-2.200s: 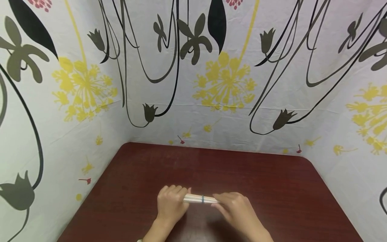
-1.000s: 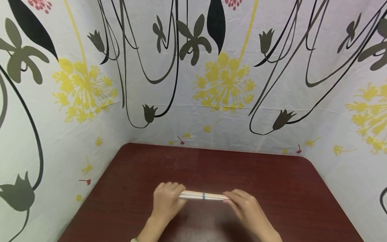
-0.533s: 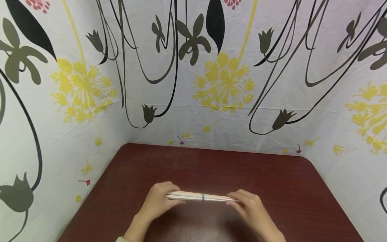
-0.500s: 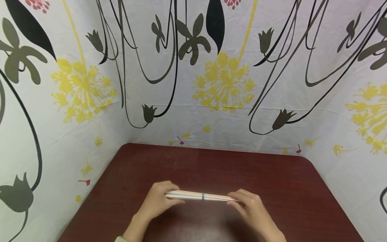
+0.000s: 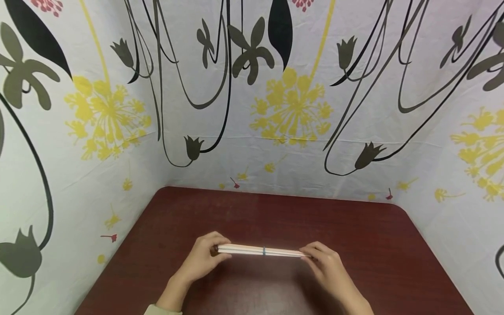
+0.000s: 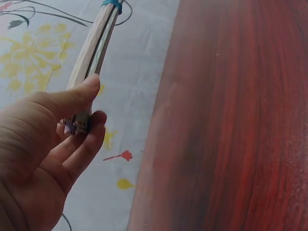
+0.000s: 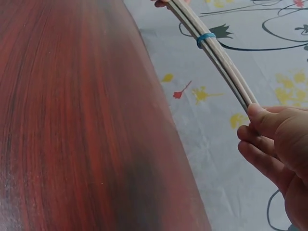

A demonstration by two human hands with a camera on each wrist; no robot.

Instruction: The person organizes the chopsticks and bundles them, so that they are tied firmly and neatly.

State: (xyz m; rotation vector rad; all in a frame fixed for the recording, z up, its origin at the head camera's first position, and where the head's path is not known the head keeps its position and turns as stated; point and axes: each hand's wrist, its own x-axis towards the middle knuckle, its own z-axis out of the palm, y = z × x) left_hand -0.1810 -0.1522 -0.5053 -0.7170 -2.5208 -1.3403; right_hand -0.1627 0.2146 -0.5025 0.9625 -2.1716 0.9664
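A bundle of pale, slender chopsticks is held level above the table, bound at the middle by a blue rubber band. My left hand pinches the thicker end at the left between thumb and fingers. In the left wrist view the squared butt ends poke out past the thumb. At the other end, my right hand pinches the thinner tips, which its fingers mostly hide. The right wrist view shows the band wrapped snugly around the chopsticks.
Below the hands lies a dark red wood-grain table with rounded far corners. A white cloth printed with flowers and stems hangs around its back and sides.
The hands have moved apart, the left one shifting left to the butt ends and the right one sliding right to the tips. More of the chopsticks shows, raised slightly.
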